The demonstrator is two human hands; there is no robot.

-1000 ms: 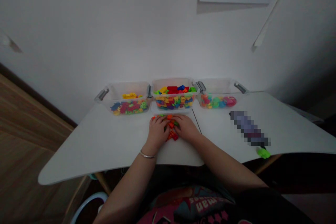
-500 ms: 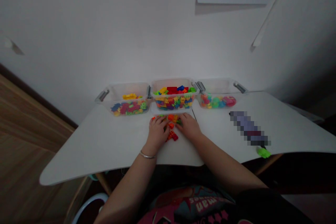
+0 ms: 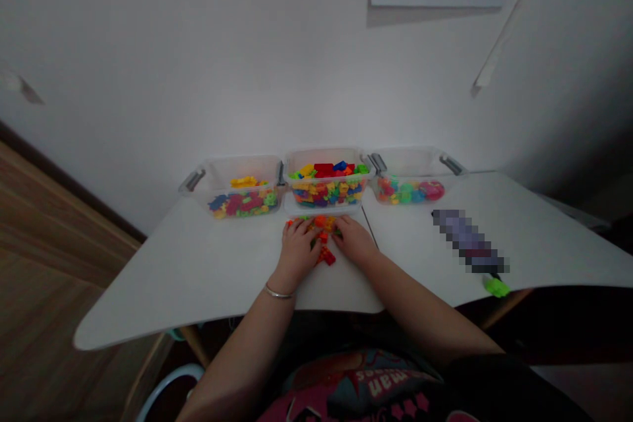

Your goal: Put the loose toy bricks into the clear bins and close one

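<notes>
Small plastic building bricks in orange, red, yellow and green lie in a loose group on the white table. My left hand (image 3: 297, 245) rests over the left side of this group, its fingers spread and bent down among the pieces; its palm side is hidden. Across from it, my right hand (image 3: 354, 240) has thumb and index finger drawn in around a small green brick (image 3: 337, 232), mostly covered. An orange brick (image 3: 323, 237) sits between the two hands. Closer to me lies a red brick (image 3: 329, 257), right by my left thumb.
Along the wall stand three clear bins: a left bin (image 3: 242, 165) with mixed pieces, a middle bin (image 3: 329, 179) heaped with bricks, a right bin (image 3: 413, 161) with round coloured pieces. A blurred-out flat object (image 3: 465, 241) with a green tag (image 3: 496, 287) lies at the right.
My right hand has shifted very slightly, and its fingers cover more of the green brick. The left hand has moved slightly over the bricks. The bins stay where they were.
</notes>
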